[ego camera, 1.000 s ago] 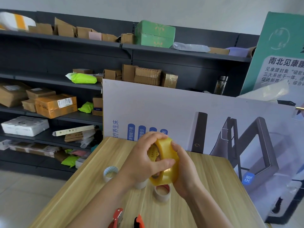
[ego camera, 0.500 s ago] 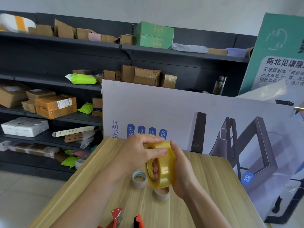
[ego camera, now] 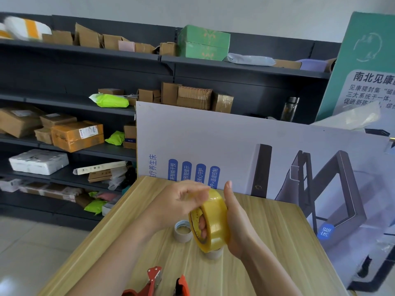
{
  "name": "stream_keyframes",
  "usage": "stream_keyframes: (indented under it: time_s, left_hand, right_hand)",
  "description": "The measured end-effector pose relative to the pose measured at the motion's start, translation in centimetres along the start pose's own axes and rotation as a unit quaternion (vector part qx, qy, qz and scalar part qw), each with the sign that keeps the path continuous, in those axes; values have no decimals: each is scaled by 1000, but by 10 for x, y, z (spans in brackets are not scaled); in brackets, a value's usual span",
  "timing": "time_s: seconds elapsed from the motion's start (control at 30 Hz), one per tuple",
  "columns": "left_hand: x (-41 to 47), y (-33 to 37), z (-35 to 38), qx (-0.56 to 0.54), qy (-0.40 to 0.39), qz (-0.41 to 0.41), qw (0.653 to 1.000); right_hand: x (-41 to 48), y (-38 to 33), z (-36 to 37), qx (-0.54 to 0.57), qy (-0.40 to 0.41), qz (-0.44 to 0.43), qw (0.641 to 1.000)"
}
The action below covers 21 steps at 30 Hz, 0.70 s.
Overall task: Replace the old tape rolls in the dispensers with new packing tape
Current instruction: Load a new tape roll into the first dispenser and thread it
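Since half a second ago the left hand [ego camera: 181, 201] has slid up off the roll [ego camera: 210, 221], fingers pinched at its top edge at 11 o'clock. The right hand [ego camera: 235, 223] grips the roll above the table [ego camera: 267, 242], fingers through the core; its axis points toward 9 o'clock.

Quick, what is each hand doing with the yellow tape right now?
Left hand: fingers pinched at the top of the yellow tape roll, maybe on its loose end.
Right hand: holding the roll, fingers through its core.
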<state>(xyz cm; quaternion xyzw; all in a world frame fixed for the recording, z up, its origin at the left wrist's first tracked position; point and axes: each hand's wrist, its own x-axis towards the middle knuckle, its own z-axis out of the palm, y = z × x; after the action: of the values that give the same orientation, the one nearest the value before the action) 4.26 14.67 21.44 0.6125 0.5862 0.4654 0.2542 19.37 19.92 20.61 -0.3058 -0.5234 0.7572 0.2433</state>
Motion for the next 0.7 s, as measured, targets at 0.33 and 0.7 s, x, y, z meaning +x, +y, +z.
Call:
stream_keyframes:
  time_s: [0.33,0.7]
  left_hand:
    - [5,-9,3,-47,-112,63,991]
    - [19,-32,20,-101,131,-76,983]
  right_hand:
    - [12,-16,-20,-67,-45,56,995]
    - [29,17,-22,-341,284,-269,855]
